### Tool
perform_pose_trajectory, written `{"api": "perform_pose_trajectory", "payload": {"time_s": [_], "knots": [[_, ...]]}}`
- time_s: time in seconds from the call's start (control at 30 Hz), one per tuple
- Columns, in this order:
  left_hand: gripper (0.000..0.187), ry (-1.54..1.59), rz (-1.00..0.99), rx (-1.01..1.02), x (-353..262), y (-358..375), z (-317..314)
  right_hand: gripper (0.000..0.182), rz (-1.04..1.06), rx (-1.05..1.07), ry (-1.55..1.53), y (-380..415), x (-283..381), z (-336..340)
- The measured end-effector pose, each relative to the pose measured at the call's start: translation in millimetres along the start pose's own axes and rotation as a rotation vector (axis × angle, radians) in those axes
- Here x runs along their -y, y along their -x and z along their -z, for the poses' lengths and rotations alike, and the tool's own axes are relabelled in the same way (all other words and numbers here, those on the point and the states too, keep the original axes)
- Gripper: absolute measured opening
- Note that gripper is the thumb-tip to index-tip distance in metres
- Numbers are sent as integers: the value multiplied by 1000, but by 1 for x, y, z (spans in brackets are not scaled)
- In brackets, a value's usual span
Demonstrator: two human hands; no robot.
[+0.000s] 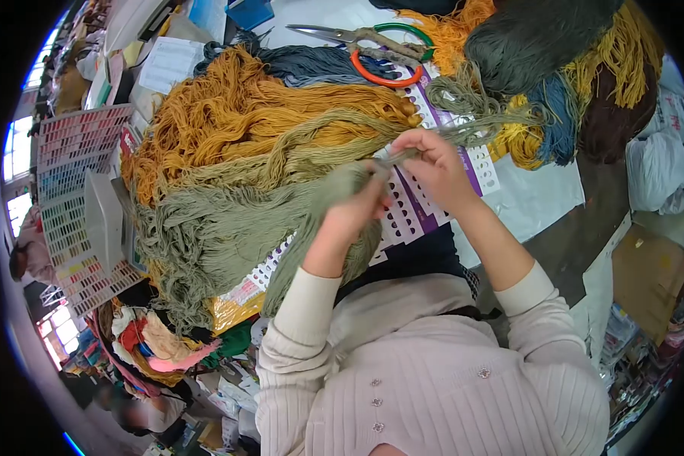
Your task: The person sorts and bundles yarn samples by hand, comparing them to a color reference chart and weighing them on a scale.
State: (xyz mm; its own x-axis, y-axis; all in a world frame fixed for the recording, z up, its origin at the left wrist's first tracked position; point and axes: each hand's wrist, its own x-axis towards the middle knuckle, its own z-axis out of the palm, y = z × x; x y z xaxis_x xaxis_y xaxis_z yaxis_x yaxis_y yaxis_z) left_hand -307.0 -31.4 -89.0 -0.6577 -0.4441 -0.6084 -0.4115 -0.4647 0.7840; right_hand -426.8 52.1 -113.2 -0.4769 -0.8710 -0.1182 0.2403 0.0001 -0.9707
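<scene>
My left hand is closed round a grey-green yarn bundle, part of which hangs down below it. Just to its right, my right hand pinches the thin end of the same yarn, its fingertips close to my left hand. Under and beside my hands lie purple-and-white cards with punched holes. A large spread of grey-green yarn lies left of my hands, with mustard-orange yarn beyond it. My moving left fingers are partly blurred.
Scissors with red and green handles lie beyond my hands. Dark, yellow and blue yarn bundles are heaped at the upper right. A perforated plastic rack stands at the left. Plastic bags are at the far right. Two people are at the left.
</scene>
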Motion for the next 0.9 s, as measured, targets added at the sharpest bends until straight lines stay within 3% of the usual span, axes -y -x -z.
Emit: {"api": "perform_pose_trajectory", "payload": {"time_s": [0.07, 0.1, 0.13, 0.17, 0.27, 0.3, 0.37, 0.4, 0.43, 0.47, 0.53, 0.6, 0.67, 0.77, 0.83, 0.87, 0.9], "knots": [[12, 450, 11, 3, 7, 3, 18, 12, 14, 54, -60, -1, 0, 3], [16, 777, 103, 191, 6, 7, 27, 11, -15, 118, -22, 0, 1, 4], [16, 673, 101, 213, 7, 10, 26, 10, -44, 186, 14, 0, 3, 4], [17, 569, 99, 232, 5, 13, 23, 10, 253, 274, 343, -3, 7, 1], [22, 324, 79, 168, -3, 16, 15, 14, 515, 195, 714, -5, -15, -2], [22, 269, 92, 91, -6, 15, 14, 12, 394, 230, 766, -1, -6, -1], [23, 218, 89, -77, -17, 22, 12, 15, 108, 282, 354, 0, -4, 1], [21, 236, 107, -141, -20, 27, 20, 16, -34, 302, 143, 0, -5, 3], [21, 252, 125, -204, -23, 34, 34, 12, -20, 244, 15, -3, -11, 2], [22, 264, 143, -267, -27, 41, 51, 12, 4, 273, 90, -4, -11, 3], [26, 469, 75, -186, -33, 65, 95, 12, 52, 323, 239, -4, -4, 5], [28, 693, -99, -209, -33, 97, 149, 14, 192, 289, 370, -5, -3, 3], [26, 921, -187, -19, -42, 116, 173, 16, 387, 251, 538, -5, -6, -2], [24, 1109, -287, -534, -45, 115, 186, 16, 195, 297, 418, -7, 1, -4], [18, 599, -432, -933, -53, 101, 151, 15, 76, 338, 425, -7, 4, 1], [18, 330, -491, -1107, -51, 91, 125, 16, 180, 310, 414, -8, 2, -1], [17, 111, -509, -976, -41, 84, 102, 16, 277, 289, 402, -8, -4, -3]]}}
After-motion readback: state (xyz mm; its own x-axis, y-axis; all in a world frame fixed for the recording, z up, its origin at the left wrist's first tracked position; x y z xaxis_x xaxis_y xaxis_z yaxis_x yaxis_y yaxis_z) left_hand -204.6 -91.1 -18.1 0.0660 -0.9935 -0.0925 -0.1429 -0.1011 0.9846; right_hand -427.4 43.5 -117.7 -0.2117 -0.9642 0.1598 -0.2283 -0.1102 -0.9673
